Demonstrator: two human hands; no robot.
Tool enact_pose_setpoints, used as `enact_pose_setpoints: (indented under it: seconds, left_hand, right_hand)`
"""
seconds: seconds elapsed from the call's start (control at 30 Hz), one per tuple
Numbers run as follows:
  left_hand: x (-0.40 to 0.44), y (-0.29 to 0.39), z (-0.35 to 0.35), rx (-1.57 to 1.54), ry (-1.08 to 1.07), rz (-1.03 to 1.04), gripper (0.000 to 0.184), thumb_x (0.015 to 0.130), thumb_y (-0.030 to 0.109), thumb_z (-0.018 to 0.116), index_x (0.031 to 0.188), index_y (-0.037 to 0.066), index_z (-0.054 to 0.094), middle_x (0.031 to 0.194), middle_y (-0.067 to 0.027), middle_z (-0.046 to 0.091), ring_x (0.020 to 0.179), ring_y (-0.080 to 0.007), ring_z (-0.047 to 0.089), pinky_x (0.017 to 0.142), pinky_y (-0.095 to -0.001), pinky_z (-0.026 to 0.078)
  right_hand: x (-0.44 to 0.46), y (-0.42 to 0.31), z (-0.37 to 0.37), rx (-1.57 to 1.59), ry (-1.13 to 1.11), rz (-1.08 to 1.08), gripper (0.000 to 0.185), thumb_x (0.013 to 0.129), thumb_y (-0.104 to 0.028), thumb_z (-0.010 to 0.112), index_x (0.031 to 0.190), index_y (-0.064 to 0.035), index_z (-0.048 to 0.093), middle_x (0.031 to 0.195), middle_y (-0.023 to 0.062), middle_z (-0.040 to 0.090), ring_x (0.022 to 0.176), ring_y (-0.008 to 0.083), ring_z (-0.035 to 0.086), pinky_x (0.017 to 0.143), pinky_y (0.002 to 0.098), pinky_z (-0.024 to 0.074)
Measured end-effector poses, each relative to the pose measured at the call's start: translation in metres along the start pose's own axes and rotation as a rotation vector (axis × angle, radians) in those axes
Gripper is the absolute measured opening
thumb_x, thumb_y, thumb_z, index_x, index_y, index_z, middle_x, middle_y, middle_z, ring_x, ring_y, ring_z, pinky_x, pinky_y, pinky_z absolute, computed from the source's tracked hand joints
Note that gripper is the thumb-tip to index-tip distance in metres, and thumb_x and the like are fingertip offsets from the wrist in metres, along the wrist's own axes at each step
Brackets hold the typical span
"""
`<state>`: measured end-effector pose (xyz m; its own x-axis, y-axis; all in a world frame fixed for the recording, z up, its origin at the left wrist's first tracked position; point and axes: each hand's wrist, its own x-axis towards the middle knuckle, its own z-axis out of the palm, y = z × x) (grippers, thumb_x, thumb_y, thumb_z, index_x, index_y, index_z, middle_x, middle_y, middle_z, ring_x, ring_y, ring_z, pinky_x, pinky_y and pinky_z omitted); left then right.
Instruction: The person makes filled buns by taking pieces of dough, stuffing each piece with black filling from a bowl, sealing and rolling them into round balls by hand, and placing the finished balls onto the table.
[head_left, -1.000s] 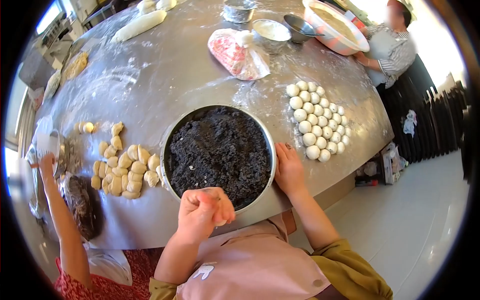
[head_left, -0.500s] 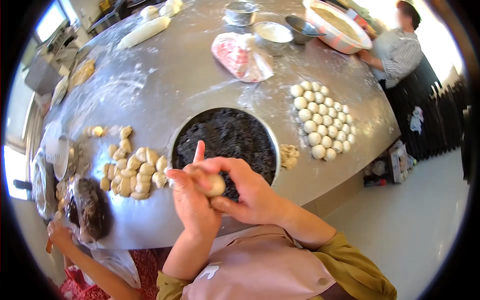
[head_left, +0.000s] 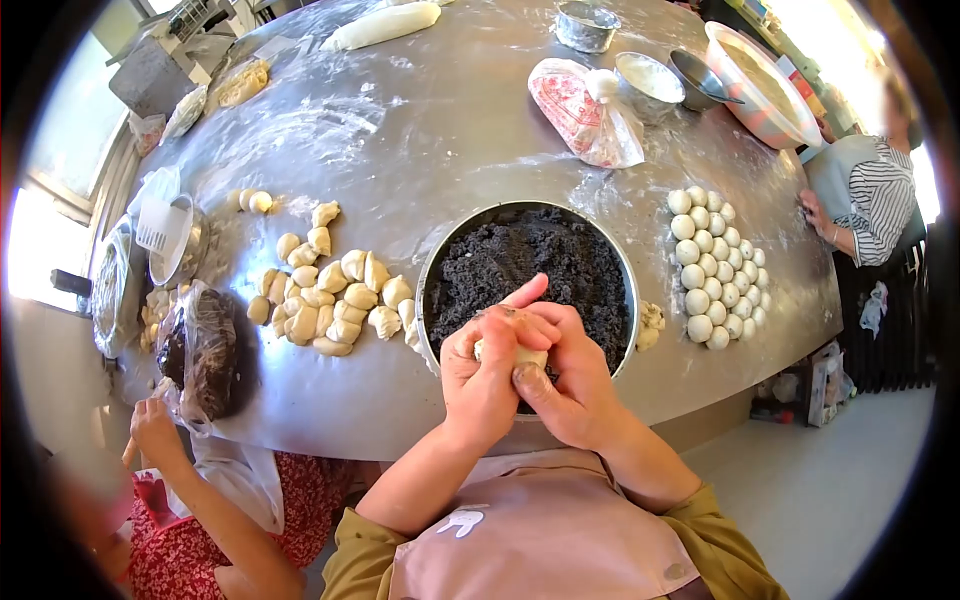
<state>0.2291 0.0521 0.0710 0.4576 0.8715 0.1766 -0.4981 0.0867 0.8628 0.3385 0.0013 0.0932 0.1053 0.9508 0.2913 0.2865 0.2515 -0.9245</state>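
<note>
Both of my hands are cupped around one pale dough ball [head_left: 530, 356], over the near edge of a round metal pan [head_left: 428, 330] full of dark crumbly filling [head_left: 530, 255]. My left hand [head_left: 478, 375] wraps its left side, and my right hand [head_left: 575, 385] closes over it from the right, thumb pressed against the dough. Dark smears mark the right thumb. Left of the pan lies a cluster of cut dough pieces [head_left: 325, 300]. To the right, round filled-looking balls [head_left: 715, 265] sit in rows, with a small dough scrap [head_left: 650, 325] beside the pan.
A tied plastic bag [head_left: 585, 110], a bowl of white powder [head_left: 650, 77] and a large tub [head_left: 760, 85] stand at the back right. A dark wrapped block [head_left: 205, 350] lies at left near one person's hand [head_left: 158, 432]. Another person [head_left: 865, 195] stands at far right.
My view has swung left, so the table sits further right. My hands have closed more tightly around the dough ball. The person at right has a hand lower, at the table edge.
</note>
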Motion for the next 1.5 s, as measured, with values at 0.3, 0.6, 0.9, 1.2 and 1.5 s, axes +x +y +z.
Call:
enact_pose_setpoints:
  seconds: [0.3, 0.6, 0.9, 1.2, 1.5]
  left_hand:
    - [0.006, 0.002, 0.008, -0.024, -0.061, 0.105, 0.042, 0.096, 0.038, 0.048, 0.085, 0.000, 0.064, 0.092, -0.0140, 0.066, 0.109, -0.0317, 0.056, 0.096, -0.0473, 0.041]
    - [0.010, -0.003, 0.031, 0.219, 0.007, 0.110, 0.056, 0.095, 0.052, 0.039, 0.111, 0.001, 0.056, 0.123, -0.0172, 0.056, 0.117, -0.0289, 0.050, 0.099, -0.0399, 0.038]
    - [0.003, -0.012, 0.043, 0.098, 0.036, -0.085, 0.052, 0.094, 0.047, 0.046, 0.121, 0.003, 0.046, 0.123, -0.0135, 0.051, 0.112, -0.0228, 0.052, 0.093, -0.0363, 0.042]
    - [-0.041, 0.030, -0.033, 0.230, 0.402, -0.147, 0.021, 0.099, 0.019, 0.042, 0.103, 0.002, 0.054, 0.104, -0.0105, 0.059, 0.097, -0.0200, 0.060, 0.081, -0.0308, 0.049]
    - [-0.070, 0.037, -0.043, 0.252, 0.530, -0.202, 0.023, 0.100, 0.025, 0.042, 0.107, 0.006, 0.053, 0.102, -0.0063, 0.060, 0.094, -0.0181, 0.060, 0.080, -0.0295, 0.047]
  right_hand:
    - [0.003, -0.004, -0.011, 0.223, -0.178, 0.157, 0.043, 0.096, -0.038, 0.039, 0.121, -0.0042, 0.050, 0.102, 0.0120, 0.059, 0.088, 0.0217, 0.061, 0.074, 0.0316, 0.0496]
    - [0.001, 0.003, -0.021, 0.319, -0.097, 0.203, 0.035, 0.098, -0.031, 0.042, 0.123, -0.0056, 0.045, 0.103, 0.0123, 0.062, 0.094, 0.0259, 0.062, 0.080, 0.0347, 0.0478]
    - [0.000, 0.034, -0.128, 0.091, 0.161, 0.457, 0.037, 0.099, -0.040, 0.040, 0.116, -0.0081, 0.048, 0.094, 0.0032, 0.057, 0.073, 0.0092, 0.054, 0.064, 0.0241, 0.0473]
    - [0.015, 0.156, -0.363, -1.039, 0.548, 0.618, 0.046, 0.089, -0.047, 0.053, 0.108, -0.0051, 0.057, 0.095, 0.0193, 0.065, 0.085, 0.0343, 0.063, 0.076, 0.0428, 0.0483]
    - [0.052, 0.193, -0.386, -1.325, 0.124, 1.044, 0.061, 0.094, -0.056, 0.027, 0.123, -0.0100, 0.054, 0.123, 0.0152, 0.057, 0.120, 0.0355, 0.046, 0.100, 0.0505, 0.0338]
